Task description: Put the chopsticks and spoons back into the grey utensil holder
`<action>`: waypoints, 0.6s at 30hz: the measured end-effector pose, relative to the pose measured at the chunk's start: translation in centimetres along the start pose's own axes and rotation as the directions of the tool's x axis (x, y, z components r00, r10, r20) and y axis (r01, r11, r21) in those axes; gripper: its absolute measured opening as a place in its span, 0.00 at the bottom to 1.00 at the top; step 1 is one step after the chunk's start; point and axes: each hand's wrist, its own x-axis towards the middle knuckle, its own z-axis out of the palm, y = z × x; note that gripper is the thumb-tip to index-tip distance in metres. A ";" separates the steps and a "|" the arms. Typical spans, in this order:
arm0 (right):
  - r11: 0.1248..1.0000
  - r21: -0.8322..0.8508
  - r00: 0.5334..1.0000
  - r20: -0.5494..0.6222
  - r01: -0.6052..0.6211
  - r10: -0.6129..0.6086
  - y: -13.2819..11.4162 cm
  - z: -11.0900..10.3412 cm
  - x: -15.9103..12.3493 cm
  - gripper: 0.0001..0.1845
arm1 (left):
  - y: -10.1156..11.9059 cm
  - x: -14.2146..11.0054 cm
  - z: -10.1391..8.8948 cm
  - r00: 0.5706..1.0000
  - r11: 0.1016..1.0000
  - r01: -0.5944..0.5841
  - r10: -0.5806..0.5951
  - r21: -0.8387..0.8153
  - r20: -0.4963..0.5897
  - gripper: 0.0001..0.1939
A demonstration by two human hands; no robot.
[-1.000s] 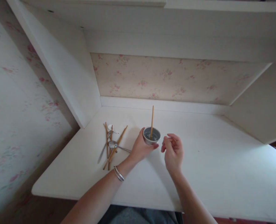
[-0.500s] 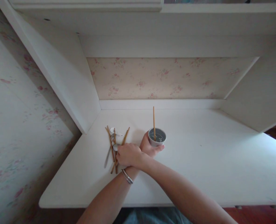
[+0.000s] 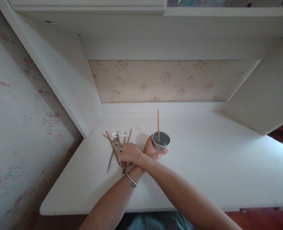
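Observation:
My left hand (image 3: 153, 151) reaches under the other arm and is wrapped round a grey cup (image 3: 157, 147) with small holes showing in its bottom. One wooden chopstick (image 3: 158, 123) stands upright in that cup. My right arm crosses over the left wrist. At the pile on the left, my right hand (image 3: 130, 153) is closed around chopsticks (image 3: 123, 167); its fingertips are partly hidden. Beside it lie other loose chopsticks (image 3: 112, 147), crossed over one another. Among them are a metal spoon (image 3: 110, 163) and a white spoon (image 3: 114, 134), plus another metal spoon bowl (image 3: 119, 147) by my fingers.
Everything rests on a white desk (image 3: 203, 172). A white side panel (image 3: 67, 80) rises on the left, and a shelf (image 3: 136, 27) runs overhead. Flowered wallpaper (image 3: 165, 81) covers the wall behind. A silver bracelet (image 3: 130, 180) circles my left wrist.
The chopsticks by my right hand have shifted, their lower ends moving right and closer together, while a left one has tilted outward. The left hand and the cup have stayed put.

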 end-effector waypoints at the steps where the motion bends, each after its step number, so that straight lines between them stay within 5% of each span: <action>1: 0.999 0.032 1.000 0.003 -0.003 0.003 0.2 0.0 0.0 0.10 | -0.1 0.0 0.1 1.000 1.000 -0.004 0.004 0.001 -0.005 0.38; 9: 0.923 0.385 1.000 0.010 -0.016 0.013 0.4 -0.6 -1.4 0.09 | -0.5 0.0 0.1 1.000 0.999 -0.010 0.010 0.038 0.004 0.38; 13: 0.660 0.747 0.997 0.074 -0.080 0.037 -0.3 -1.8 -3.5 0.03 | -0.2 -0.1 0.1 1.000 0.998 0.025 -0.024 0.053 -0.015 0.38; 18: 0.382 0.910 0.978 0.197 -0.159 -0.063 -0.4 -3.0 -5.2 0.05 | 1.0 0.1 -0.7 0.998 0.998 0.064 -0.064 0.008 -0.021 0.38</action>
